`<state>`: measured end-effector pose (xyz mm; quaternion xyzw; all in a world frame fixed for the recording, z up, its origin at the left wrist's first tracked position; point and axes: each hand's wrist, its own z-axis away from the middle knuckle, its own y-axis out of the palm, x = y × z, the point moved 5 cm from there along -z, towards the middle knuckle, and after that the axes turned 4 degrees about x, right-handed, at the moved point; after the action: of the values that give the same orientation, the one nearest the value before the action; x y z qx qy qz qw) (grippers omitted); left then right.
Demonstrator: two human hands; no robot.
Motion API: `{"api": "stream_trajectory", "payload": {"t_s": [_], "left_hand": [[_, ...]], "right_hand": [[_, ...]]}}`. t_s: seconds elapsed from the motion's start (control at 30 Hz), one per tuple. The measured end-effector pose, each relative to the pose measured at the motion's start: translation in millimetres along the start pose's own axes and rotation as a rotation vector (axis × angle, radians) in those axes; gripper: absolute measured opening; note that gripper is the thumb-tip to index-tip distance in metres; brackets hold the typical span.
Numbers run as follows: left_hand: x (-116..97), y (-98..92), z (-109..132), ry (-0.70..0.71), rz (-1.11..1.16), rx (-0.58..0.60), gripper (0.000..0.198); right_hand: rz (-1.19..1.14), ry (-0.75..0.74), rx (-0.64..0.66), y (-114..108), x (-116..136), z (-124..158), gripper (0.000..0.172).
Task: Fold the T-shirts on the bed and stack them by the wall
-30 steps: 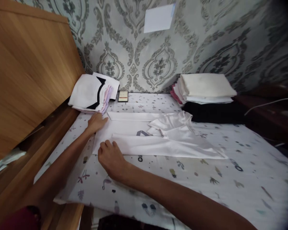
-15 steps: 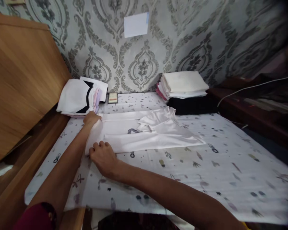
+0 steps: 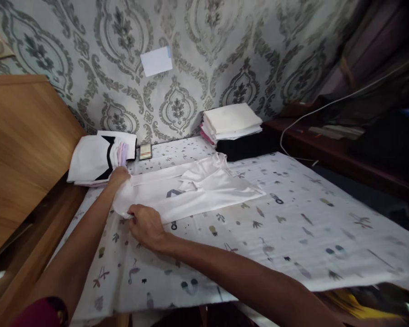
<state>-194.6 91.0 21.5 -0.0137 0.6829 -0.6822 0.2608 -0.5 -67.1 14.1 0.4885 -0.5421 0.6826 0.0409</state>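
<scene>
A white shirt (image 3: 197, 193) lies lengthwise on the printed sheet (image 3: 245, 254), its sides turned inward and its collar end toward the right. A small striped patch shows near its middle. My left hand (image 3: 120, 175) is closed on the far corner of the shirt's left end. At the near corner of that same end, my right hand (image 3: 146, 223) pinches the cloth, which rises slightly between both hands. The fingertips of my left hand are partly hidden.
Folded white and dark clothes (image 3: 92, 156) are stacked at the back left beside a wooden panel (image 3: 23, 150). A small framed card (image 3: 145, 151) stands by the wall. Folded cream cloths (image 3: 231, 119) and a black cloth (image 3: 248, 146) sit back right, near a white cable (image 3: 293, 122).
The shirt's left end has been lifted a little and now bulges between my hands. The camera view has turned, so everything appears shifted to the left.
</scene>
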Motion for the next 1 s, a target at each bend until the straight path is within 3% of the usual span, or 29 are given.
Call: {"api": "stream_trajectory", "payload": {"t_s": [0.13,0.3,0.4,0.57,0.73,0.83,1.0], "left_hand": [[-26.6,-9.8,3.1,0.053,0.055,0.022,0.039],[-80.8,-7.5,3.1,0.124,0.157,0.136,0.023],[-114.5,7.2,5.1,0.134,0.209,0.214,0.020],[-154.7,51.5,13.9,0.095,0.228,0.386,0.018],[-168.2,76.1,16.1,0.060,0.223,0.478,0.016],[-166.4,75.0,14.4,0.066,0.219,0.511,0.017],[-157.0,69.9,10.1,0.108,0.202,0.524,0.015]], "right_hand": [[-0.184,0.070,-0.086,-15.0,-14.9,5.9,0.021],[-0.464,0.137,-0.219,-34.3,-49.8,23.0,0.016],[-0.645,0.251,-0.210,-39.1,-77.5,37.9,0.017],[-1.041,0.492,-0.146,-37.4,-109.2,59.7,0.020],[-1.221,0.560,-0.058,-42.2,-111.5,63.4,0.021],[-1.258,0.563,-0.029,-45.3,-110.9,62.0,0.010],[-1.224,0.555,0.018,-47.6,-108.2,61.3,0.016]]}}
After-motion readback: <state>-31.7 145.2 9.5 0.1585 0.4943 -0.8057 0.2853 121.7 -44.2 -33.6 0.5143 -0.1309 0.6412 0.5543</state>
